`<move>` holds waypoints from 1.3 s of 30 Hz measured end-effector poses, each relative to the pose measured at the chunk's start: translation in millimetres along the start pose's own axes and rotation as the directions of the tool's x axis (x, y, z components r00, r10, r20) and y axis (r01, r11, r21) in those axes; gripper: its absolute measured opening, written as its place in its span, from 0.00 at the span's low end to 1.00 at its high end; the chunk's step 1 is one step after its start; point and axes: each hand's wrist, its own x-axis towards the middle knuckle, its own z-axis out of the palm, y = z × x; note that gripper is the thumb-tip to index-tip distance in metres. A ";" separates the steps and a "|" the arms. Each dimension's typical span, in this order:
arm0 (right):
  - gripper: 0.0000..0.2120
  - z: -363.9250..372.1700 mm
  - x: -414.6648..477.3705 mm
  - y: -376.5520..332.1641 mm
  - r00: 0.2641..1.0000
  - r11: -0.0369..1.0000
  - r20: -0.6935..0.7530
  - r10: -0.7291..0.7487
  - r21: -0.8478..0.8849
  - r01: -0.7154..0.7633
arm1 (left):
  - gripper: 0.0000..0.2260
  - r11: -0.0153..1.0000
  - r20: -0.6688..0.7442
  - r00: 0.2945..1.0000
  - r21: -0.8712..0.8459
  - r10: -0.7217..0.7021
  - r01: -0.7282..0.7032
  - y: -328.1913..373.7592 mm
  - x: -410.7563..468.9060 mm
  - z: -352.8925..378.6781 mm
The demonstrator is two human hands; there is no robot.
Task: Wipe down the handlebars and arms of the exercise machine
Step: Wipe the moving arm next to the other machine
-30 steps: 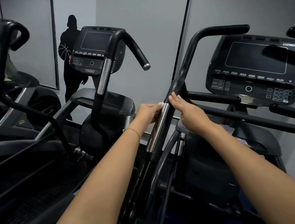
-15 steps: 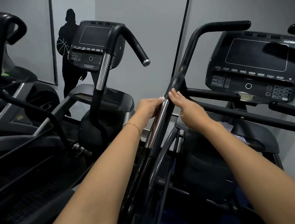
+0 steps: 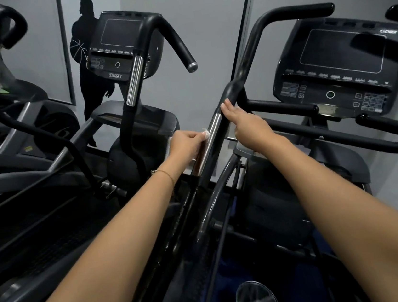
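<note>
At far left stands the neighbouring machine's console point(image 3: 117, 39), marked 750AT, with a basketball-player decal point(image 3: 84, 32) on the wall behind it; neither belongs to the job. Next comes the left hand point(image 3: 187, 145), a thin bracelet point(image 3: 164, 173) at its wrist; its fingers are curled and pinch a white wipe point(image 3: 205, 133), of which only a scrap shows, against the left side of the chrome sleeve point(image 3: 212, 134). That sleeve sits partway up the swing arm point(image 3: 240, 75), which rises from bottom centre towards the curved top handlebar point(image 3: 301, 11).

Just right of the sleeve lies the right hand point(image 3: 248, 123); its fingers point(image 3: 228, 104) are laid fairly straight along the black tube directly above the chrome, seemingly steadying rather than clasping; the thumb is hidden. Further right are the fixed crossbar point(image 3: 285, 108) and the machine's own console point(image 3: 340, 63).

The arm looks like stiff metal tube, yet it is probably pivoted and may swing under a push; bracing it above the wiped stretch seems sensible. Polished chrome is likely slick; the wipe appears thin and limp, so it is best wrapped round the tube and drawn along it; the matt black grips will probably drag more.
</note>
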 end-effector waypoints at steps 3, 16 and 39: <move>0.33 -1.1 -4.7 -6.0 0.999 1.000 -0.030 -0.013 -0.023 0.012 | 0.09 0.972 0.004 1.000 0.235 0.024 -0.024 -2.1 -12.1 -12.6; 0.16 45.2 -79.2 -69.2 0.886 0.702 -0.427 0.183 0.687 0.186 | 0.06 0.982 0.095 0.995 -0.186 -0.010 0.028 22.0 -63.4 -19.2; 0.16 92.2 -111.1 -58.0 0.820 0.863 -0.328 -0.469 0.027 0.505 | 0.06 0.985 0.279 0.948 -0.038 -0.152 0.169 -22.8 -52.6 -45.4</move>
